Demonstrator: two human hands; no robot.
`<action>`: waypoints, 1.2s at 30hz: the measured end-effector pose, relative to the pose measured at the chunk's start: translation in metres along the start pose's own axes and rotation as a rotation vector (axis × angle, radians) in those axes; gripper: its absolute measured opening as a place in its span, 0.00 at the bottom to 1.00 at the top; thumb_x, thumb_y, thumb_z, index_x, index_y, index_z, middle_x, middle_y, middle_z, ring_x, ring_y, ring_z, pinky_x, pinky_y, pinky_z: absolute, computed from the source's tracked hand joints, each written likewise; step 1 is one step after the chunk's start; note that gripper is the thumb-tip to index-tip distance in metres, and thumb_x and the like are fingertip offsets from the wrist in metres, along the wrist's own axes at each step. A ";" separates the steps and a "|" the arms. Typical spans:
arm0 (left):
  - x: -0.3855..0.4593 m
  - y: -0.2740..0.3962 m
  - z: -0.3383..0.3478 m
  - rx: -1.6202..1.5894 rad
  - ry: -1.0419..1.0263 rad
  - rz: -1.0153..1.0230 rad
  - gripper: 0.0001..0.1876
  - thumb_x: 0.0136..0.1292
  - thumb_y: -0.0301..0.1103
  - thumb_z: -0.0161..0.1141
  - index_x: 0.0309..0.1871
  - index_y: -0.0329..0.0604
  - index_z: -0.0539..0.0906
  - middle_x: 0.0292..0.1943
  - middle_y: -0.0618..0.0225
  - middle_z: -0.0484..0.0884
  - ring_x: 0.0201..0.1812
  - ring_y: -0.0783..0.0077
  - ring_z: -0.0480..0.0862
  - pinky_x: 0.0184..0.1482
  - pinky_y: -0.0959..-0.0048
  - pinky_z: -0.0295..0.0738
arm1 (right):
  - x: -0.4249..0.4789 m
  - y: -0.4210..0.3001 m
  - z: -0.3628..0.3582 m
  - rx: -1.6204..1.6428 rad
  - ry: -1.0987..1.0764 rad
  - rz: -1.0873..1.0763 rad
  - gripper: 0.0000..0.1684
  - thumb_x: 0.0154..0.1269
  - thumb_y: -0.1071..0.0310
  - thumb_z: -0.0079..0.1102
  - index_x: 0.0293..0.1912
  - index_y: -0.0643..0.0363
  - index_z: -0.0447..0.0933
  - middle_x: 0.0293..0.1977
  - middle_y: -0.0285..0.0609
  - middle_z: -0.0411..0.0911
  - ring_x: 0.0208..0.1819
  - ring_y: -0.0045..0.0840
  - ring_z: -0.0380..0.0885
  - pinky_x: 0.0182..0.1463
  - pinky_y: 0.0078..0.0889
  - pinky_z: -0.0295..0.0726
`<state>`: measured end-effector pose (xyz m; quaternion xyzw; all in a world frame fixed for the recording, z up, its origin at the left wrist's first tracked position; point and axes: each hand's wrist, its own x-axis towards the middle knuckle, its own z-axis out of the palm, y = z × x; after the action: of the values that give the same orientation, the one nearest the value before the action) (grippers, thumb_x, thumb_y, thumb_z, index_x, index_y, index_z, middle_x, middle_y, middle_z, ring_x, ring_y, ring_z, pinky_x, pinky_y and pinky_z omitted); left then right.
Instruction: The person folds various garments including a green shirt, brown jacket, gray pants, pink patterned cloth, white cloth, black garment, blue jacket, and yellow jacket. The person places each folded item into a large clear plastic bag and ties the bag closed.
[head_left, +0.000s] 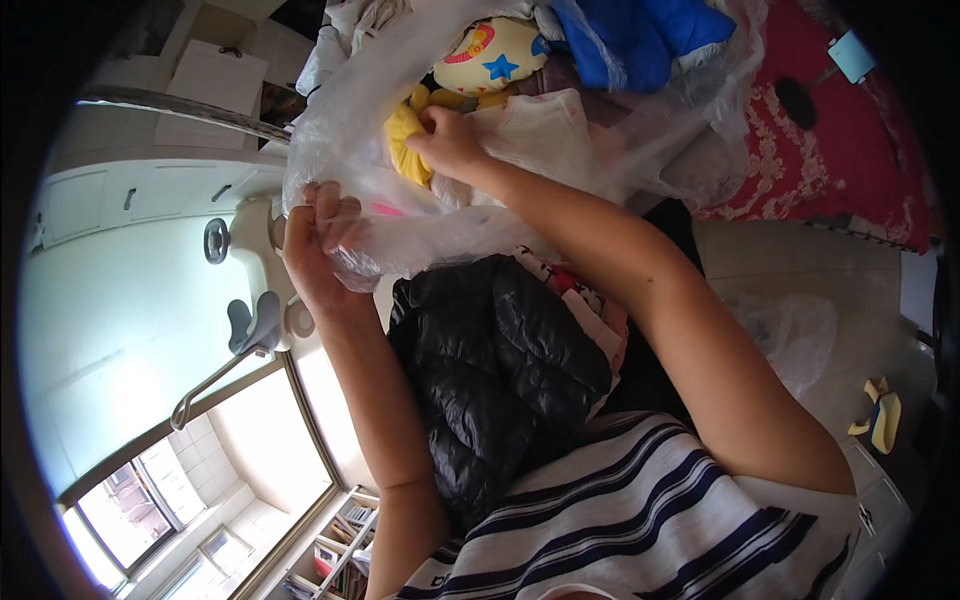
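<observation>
My left hand (322, 240) grips the gathered edge of a large clear plastic bag (450, 234), its fingers partly seen through the film. Inside the bag's mouth, my right hand (448, 142) pinches a piece of yellow cloth (405, 142). Beside that hand lies a white garment (544, 131). Farther back are a cream stuffed item (491, 60) printed with a blue star and a blue padded garment (630, 37). A black quilted puffer jacket (487, 360) rests on my lap, over a pink and red patterned cloth (600, 322).
A red floral bedspread (832, 172) covers the surface at the upper right. On the floor to the right are another clear plastic bag (795, 337) and a small yellow toy (885, 420). At left stand a child's ride-on toy (262, 270) and white cabinets (157, 195).
</observation>
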<state>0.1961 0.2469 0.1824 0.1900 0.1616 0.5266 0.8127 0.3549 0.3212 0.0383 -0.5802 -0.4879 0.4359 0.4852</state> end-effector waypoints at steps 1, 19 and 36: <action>0.000 0.003 -0.005 0.000 0.045 0.002 0.05 0.65 0.25 0.43 0.42 0.39 0.69 0.29 0.69 0.68 0.23 0.78 0.65 0.24 0.79 0.67 | 0.002 -0.008 -0.011 0.197 -0.019 0.003 0.24 0.54 0.59 0.65 0.46 0.64 0.75 0.43 0.51 0.80 0.42 0.37 0.82 0.45 0.37 0.80; 0.005 -0.025 0.041 1.104 0.564 0.482 0.22 0.61 0.35 0.61 0.56 0.37 0.72 0.40 0.61 0.79 0.40 0.65 0.80 0.41 0.70 0.78 | 0.023 -0.157 -0.104 0.925 -0.290 -0.175 0.14 0.68 0.61 0.56 0.48 0.59 0.75 0.40 0.41 0.80 0.42 0.27 0.81 0.48 0.31 0.80; 0.026 0.016 -0.005 0.427 0.266 0.444 0.24 0.76 0.43 0.42 0.69 0.39 0.62 0.68 0.54 0.65 0.69 0.52 0.65 0.70 0.49 0.63 | -0.067 -0.018 -0.096 -0.704 -0.228 -0.420 0.43 0.45 0.52 0.74 0.58 0.64 0.71 0.48 0.56 0.77 0.50 0.45 0.76 0.54 0.46 0.72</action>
<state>0.1912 0.2775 0.1837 0.3158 0.3277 0.6652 0.5919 0.4367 0.2424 0.0724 -0.5467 -0.7651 0.1956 0.2785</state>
